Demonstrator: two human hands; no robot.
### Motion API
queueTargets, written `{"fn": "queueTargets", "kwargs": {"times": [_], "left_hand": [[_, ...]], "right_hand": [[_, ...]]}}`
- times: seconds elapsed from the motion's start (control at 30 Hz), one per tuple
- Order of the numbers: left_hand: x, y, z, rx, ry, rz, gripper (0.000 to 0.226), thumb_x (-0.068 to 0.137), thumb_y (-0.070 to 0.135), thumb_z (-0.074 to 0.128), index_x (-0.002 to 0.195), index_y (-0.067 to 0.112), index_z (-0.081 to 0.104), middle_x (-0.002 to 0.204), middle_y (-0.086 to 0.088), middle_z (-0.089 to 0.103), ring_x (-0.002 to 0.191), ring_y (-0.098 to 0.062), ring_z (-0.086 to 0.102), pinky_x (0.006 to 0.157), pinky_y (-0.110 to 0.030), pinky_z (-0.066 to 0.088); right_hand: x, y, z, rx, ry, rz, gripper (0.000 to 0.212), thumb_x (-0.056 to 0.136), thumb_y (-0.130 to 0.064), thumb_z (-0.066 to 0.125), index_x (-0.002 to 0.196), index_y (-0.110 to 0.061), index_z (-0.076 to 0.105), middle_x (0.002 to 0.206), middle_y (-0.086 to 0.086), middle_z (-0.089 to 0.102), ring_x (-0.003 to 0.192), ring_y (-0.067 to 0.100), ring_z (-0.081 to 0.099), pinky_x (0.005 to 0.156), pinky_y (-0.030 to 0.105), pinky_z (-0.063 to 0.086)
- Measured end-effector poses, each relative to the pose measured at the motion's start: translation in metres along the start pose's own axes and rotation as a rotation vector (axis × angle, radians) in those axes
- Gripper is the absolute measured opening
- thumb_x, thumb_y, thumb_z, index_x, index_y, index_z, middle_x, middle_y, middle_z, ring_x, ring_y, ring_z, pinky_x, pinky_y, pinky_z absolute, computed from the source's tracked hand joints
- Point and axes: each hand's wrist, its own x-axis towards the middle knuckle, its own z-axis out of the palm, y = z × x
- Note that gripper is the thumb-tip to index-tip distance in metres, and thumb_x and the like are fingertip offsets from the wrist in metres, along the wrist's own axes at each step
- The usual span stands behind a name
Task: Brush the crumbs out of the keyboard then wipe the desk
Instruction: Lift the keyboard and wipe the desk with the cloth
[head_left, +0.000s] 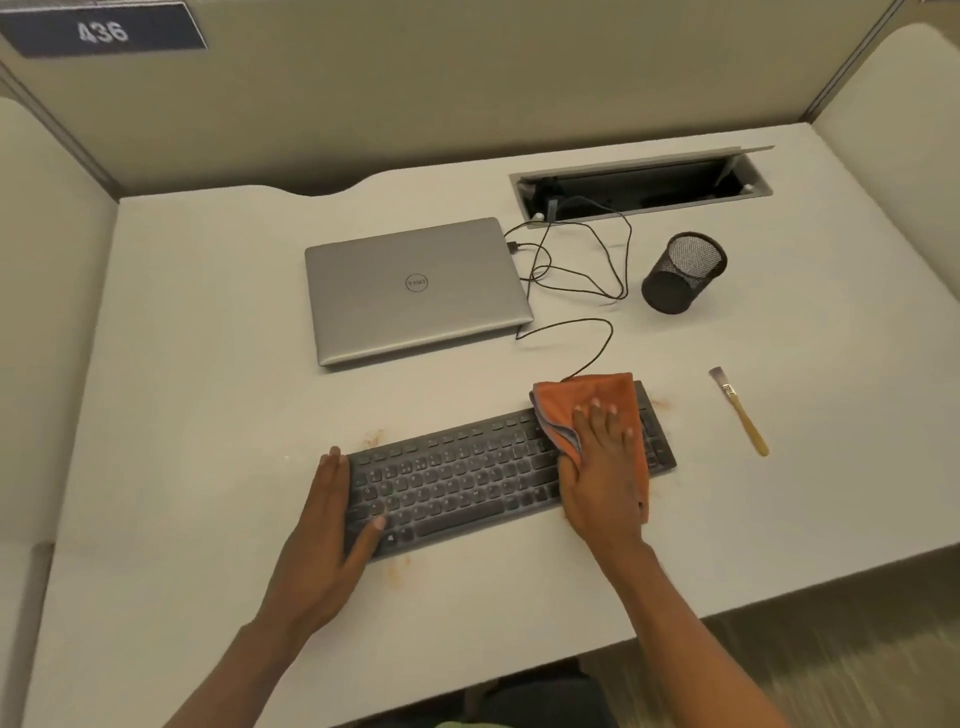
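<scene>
Pressing a folded orange cloth (613, 395) onto the right end of a black keyboard (467, 467), a person's right hand (602, 467) spreads straight fingers over the soft, napped fabric, its grip flat and open, palm down. The left hand (332, 514) lies along the keyboard's left end, fingers straight against the edge and thumb resting across the low, square keys; that grip is open too and curls round nothing. The slim, rectangular keyboard sits at a slant near the front of the pale, matte tabletop (208, 364), with brownish crumbs (397, 571) smeared at its front edge and near both back corners. A small flat brush (740, 410), with a wooden handle, metal band and dark bristles, lies apart to the right. Behind the keyboard rest a closed silver laptop (415, 291) with rounded corners, a looping thin black cable (597, 332) and a black wire-mesh cup (683, 273) standing upright. A rectangular cable hatch (639, 184) stands open at the back.
</scene>
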Motion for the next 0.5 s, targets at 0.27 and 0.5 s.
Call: {"fn": "queueTargets", "kwargs": {"times": [0.27, 0.5], "left_hand": [[0.005, -0.018, -0.018, 0.02, -0.173, 0.051, 0.147, 0.067, 0.074, 0.087, 0.167, 0.039, -0.016, 0.171, 0.031, -0.023, 0.157, 0.011, -0.015, 0.129, -0.03, 0.019], [0.007, -0.029, -0.019, -0.119, -0.123, 0.031, 0.147, 0.067, 0.049, 0.1, 0.162, 0.056, -0.01, 0.166, 0.042, 0.003, 0.153, 0.009, 0.017, 0.123, -0.026, 0.03]], "right_hand": [[-0.032, -0.064, 0.034, 0.025, -0.064, -0.042, 0.071, 0.099, -0.044, 0.022, 0.165, -0.019, 0.012, 0.173, 0.002, 0.0, 0.16, 0.022, -0.008, 0.13, 0.044, -0.004], [-0.05, -0.118, 0.059, -0.034, -0.098, -0.112, 0.074, 0.098, -0.046, 0.015, 0.166, -0.015, 0.016, 0.174, 0.007, 0.001, 0.16, 0.026, -0.009, 0.13, 0.052, 0.002]]}}
